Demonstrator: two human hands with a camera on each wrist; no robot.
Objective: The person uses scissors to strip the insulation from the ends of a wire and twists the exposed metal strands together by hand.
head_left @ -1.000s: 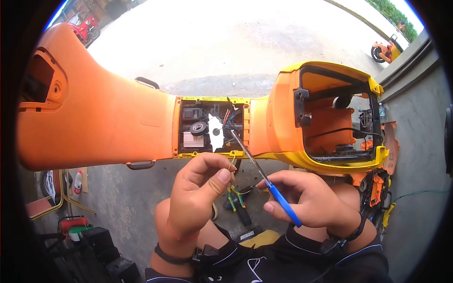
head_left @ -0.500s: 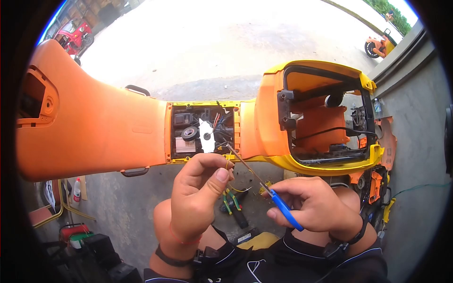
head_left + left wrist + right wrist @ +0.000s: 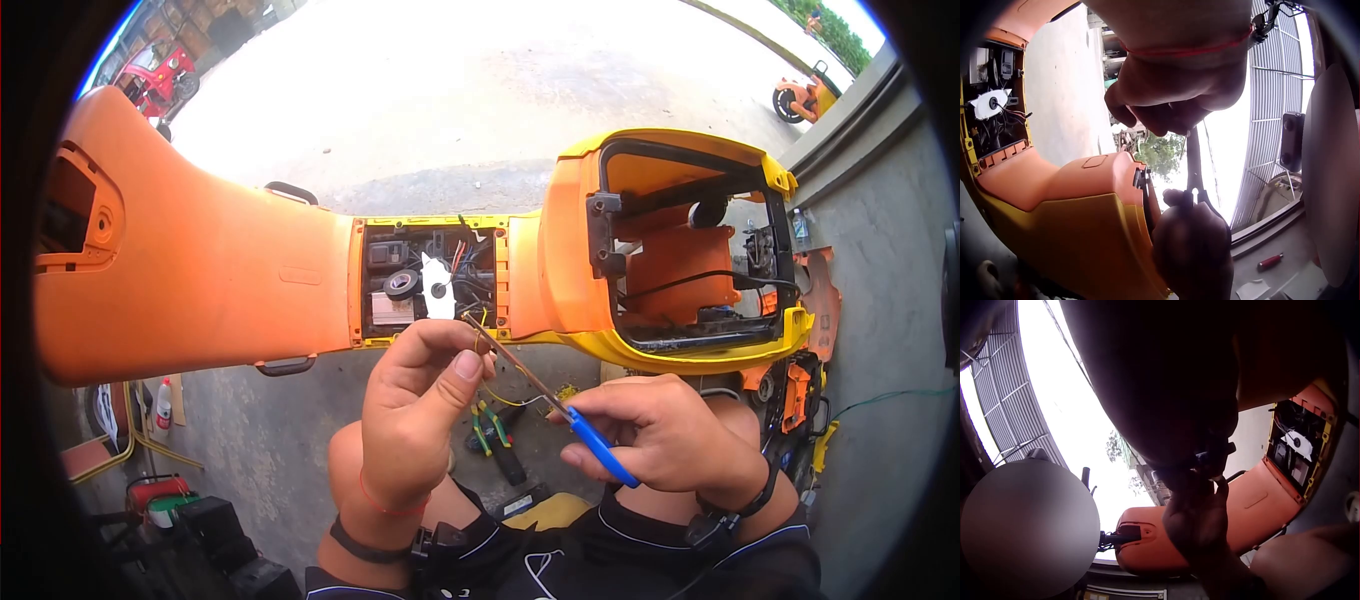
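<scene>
My left hand (image 3: 420,405) pinches a thin yellow wire (image 3: 512,398) between thumb and forefinger. Its loose length curves right, toward the scissors. In my right hand (image 3: 665,428) are scissors with blue handles (image 3: 603,450), gripped with fingers curled round them. Their long blades (image 3: 522,366) slant up to the left, the tips just past my left fingertips. In the left wrist view the scissor blades (image 3: 1193,164) reach the left fingers from below. The right wrist view is dark, with the scissors mostly hidden behind the hand.
An orange and yellow scooter body (image 3: 230,240) spans the front. Its open bay (image 3: 480,265) has wiring, a black tape roll (image 3: 391,285) and a white torn piece (image 3: 432,270). Pliers with green-yellow handles (image 3: 498,428) lie on the floor below. A bottle (image 3: 164,403) stands at left.
The camera view has shifted a little. Most recently the scissor tips swung left toward my left fingertips, while the left hand keeps its pinch on the wire.
</scene>
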